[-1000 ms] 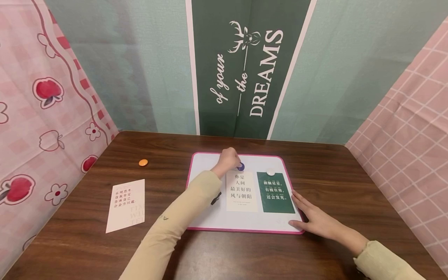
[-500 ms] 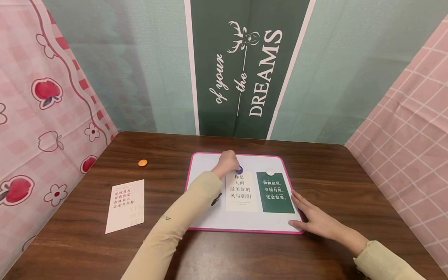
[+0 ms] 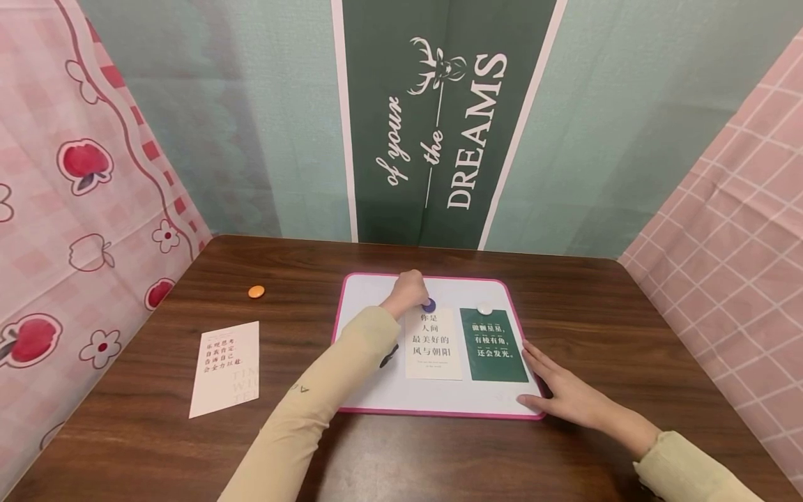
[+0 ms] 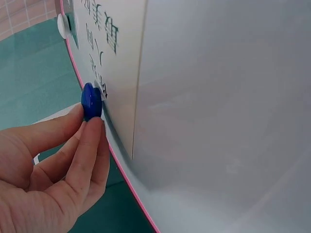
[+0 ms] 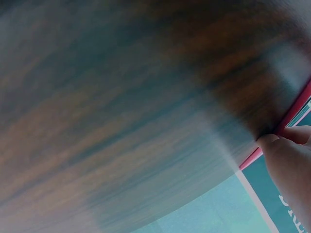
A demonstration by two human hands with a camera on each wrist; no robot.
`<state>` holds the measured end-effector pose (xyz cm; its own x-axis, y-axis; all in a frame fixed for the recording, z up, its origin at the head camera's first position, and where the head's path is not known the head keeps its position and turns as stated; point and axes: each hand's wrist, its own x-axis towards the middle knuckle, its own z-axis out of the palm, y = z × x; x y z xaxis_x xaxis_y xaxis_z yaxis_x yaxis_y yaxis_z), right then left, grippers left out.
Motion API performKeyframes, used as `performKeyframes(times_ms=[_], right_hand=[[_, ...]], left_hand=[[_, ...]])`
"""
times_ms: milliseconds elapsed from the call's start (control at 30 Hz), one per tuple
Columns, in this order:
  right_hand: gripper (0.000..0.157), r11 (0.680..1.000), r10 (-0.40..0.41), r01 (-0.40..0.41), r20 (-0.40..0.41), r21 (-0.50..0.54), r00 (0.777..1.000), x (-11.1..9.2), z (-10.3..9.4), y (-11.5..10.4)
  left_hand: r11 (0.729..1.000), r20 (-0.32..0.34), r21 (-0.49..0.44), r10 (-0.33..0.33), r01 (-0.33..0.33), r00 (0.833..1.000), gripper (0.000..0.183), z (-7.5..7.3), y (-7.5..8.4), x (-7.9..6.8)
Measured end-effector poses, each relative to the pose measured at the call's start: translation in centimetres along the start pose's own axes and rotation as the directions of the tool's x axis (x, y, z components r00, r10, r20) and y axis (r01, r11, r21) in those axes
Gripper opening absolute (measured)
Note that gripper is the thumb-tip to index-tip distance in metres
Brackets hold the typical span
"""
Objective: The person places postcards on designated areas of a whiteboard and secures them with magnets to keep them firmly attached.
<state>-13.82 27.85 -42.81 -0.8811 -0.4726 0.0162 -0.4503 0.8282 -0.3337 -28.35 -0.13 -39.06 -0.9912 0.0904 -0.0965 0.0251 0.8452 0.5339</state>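
Observation:
My left hand (image 3: 409, 289) pinches a round blue magnet (image 4: 91, 102) between thumb and fingers, at the top edge of a cream card (image 3: 433, 359) with dark lettering. That card lies on a small whiteboard (image 3: 376, 397) with a pink frame. To its right lies a green card (image 3: 498, 366) with white lettering, a white round magnet (image 3: 485, 308) at its top edge. My right hand (image 3: 567, 397) rests at the board's right side, fingers extended along the frame and thumb near the front corner. Its thumb (image 5: 289, 162) shows against the pink edge in the right wrist view.
On the wooden table (image 3: 401, 460), left of the board, lie a pale printed card (image 3: 226, 369) and an orange round magnet (image 3: 256, 292). A dark object (image 3: 388, 357) shows beside my left sleeve. A printed curtain (image 3: 295, 139) hangs behind the table.
My left hand has shifted slightly toward me with the blue magnet, which now sits closer to the cream card's top edge. My right hand stays in place.

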Motion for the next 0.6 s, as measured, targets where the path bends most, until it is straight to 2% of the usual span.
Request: performKeyframes(times_ms=[167, 300, 433, 600], right_hand=[[0.085, 1.000, 0.000, 0.000, -0.002, -0.002, 1.000, 0.0, 0.0, 0.0], [0.085, 1.000, 0.008, -0.008, 0.000, -0.004, 1.000, 0.1, 0.0, 0.0], [0.085, 1.000, 0.007, -0.007, 0.003, 0.001, 1.000, 0.1, 0.0, 0.0], [0.086, 1.000, 0.017, -0.017, 0.012, 0.007, 1.000, 0.1, 0.0, 0.0]], left_hand=[[0.999, 0.000, 0.046, 0.001, -0.001, 1.000, 0.019, -0.2, 0.0, 0.0], [1.000, 0.019, 0.017, 0.022, -0.022, 1.000, 0.014, -0.8, -0.2, -0.4], [0.998, 0.083, -0.012, 0.068, -0.067, 0.994, 0.015, -1.6, -0.4, -0.7], [0.986, 0.175, 0.063, 0.138, -0.151, 0.975, 0.022, -2.1, -1.1, -0.7]])
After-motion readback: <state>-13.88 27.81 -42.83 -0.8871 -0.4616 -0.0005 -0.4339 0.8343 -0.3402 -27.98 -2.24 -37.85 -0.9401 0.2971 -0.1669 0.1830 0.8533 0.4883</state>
